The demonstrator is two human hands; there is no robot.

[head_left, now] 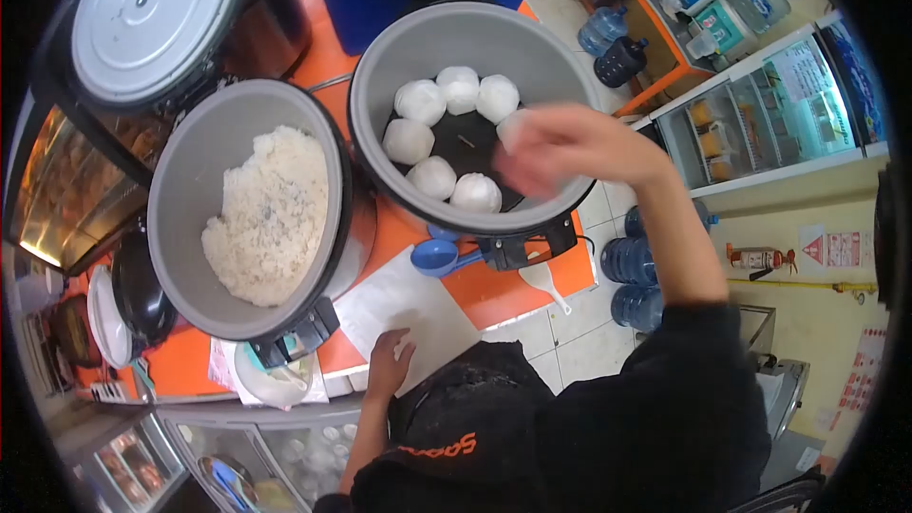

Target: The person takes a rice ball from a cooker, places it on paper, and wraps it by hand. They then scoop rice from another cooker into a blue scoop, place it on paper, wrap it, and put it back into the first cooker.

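Reaching over an orange counter, a person in a black long-sleeved top works at two large grey rice cookers, seen from a head-worn camera. Nearest, the left hand rests with fingers curled loosely on a white rectangular sheet lying flat on the counter, apparently gripping nothing. A black cap bearing orange lettering, upside down to the lens and not clearly legible, sits just below it. Beyond, a blue plastic scoop and a white rice paddle lie beside the cookers. The right hand, blurred by motion, hovers over the near rim of the right-hand grey cooker pot, closed around a white wrapped rice ball; how firmly cannot be told. Seven or so such balls already ring the dark floor of that pot, leaving a gap on the hand's side and the centre bare, so the ring looks nearly complete. The left-hand grey cooker pot holds a mound of loose cooked white rice, roughly half full. Farther off stand blue water bottles on the tiled floor, a red fire extinguisher beside red-and-white warning signs too small to read, and a glass-fronted display cabinet.
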